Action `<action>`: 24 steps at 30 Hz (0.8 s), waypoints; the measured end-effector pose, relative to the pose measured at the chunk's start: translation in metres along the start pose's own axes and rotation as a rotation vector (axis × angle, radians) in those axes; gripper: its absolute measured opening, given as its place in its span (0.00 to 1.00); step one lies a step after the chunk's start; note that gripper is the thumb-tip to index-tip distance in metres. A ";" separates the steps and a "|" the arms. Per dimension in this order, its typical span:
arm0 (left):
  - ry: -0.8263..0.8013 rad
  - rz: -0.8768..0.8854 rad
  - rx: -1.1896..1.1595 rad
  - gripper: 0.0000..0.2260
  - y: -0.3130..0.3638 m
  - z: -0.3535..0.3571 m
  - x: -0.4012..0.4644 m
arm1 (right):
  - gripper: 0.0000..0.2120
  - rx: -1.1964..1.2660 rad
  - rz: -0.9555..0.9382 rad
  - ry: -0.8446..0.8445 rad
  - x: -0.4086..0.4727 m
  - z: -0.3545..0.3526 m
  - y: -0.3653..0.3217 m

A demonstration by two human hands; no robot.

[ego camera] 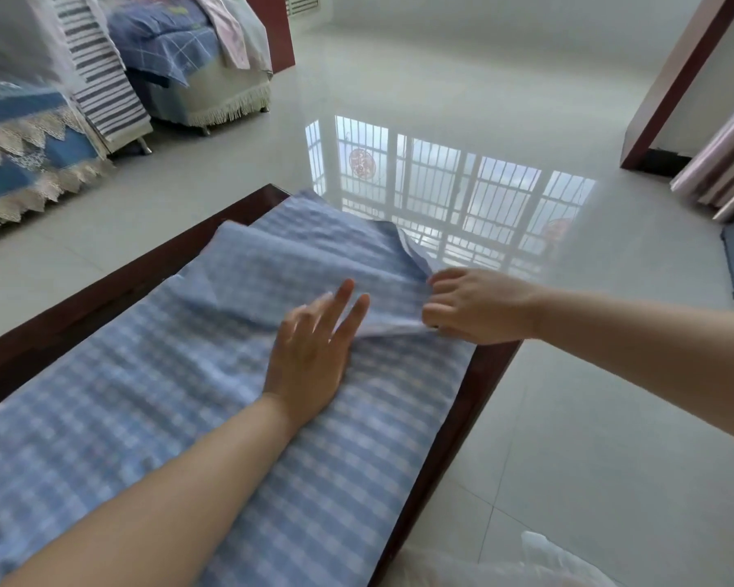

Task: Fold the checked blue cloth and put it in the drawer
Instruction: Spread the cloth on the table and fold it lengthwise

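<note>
The cloth is lying spread along the bench, its far end doubled back. The left hand is pressing it flat, fingers straight; the right hand is pinching the folded edge by the bench's right edge. It looks light, limp and crease-prone, so edges and corners seem the best holds.

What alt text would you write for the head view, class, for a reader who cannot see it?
A person folds a checked blue cloth on a dark wooden table: the left hand presses it flat while the right hand pinches its folded edge.
</note>
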State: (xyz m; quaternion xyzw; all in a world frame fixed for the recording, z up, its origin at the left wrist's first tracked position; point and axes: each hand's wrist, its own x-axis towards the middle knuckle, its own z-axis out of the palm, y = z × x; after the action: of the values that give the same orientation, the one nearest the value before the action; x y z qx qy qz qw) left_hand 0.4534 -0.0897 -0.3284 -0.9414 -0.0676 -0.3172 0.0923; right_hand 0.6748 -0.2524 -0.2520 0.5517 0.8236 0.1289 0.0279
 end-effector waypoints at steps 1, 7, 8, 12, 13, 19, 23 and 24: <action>-0.003 0.017 0.010 0.34 0.000 0.002 0.001 | 0.07 0.003 -0.038 0.000 -0.004 0.004 -0.003; 0.096 0.121 -0.065 0.06 0.003 -0.001 0.005 | 0.21 0.102 0.441 -0.189 0.009 -0.024 0.003; 0.118 0.116 -0.069 0.06 0.004 -0.003 0.005 | 0.24 0.091 0.632 -0.352 0.018 -0.029 0.011; 0.191 0.035 -0.086 0.03 0.005 -0.009 0.004 | 0.34 0.087 0.799 -0.919 0.063 -0.020 0.039; 0.202 0.017 -0.090 0.03 0.003 -0.009 0.003 | 0.36 0.117 0.800 -0.974 0.070 -0.018 0.040; 0.223 0.013 -0.119 0.01 0.003 -0.008 0.004 | 0.24 0.091 0.945 -0.968 0.071 -0.024 0.064; 0.210 -0.001 -0.089 0.05 0.003 -0.005 0.002 | 0.18 0.133 0.986 -0.845 0.059 -0.021 0.071; 0.220 -0.023 -0.065 0.09 0.004 -0.004 0.001 | 0.16 0.194 0.962 -0.785 0.056 -0.023 0.073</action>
State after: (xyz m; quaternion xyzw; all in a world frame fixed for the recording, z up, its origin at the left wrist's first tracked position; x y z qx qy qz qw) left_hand 0.4528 -0.0940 -0.3248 -0.9025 -0.0576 -0.4217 0.0652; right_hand 0.7146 -0.1790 -0.2070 0.8666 0.4196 -0.1607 0.2169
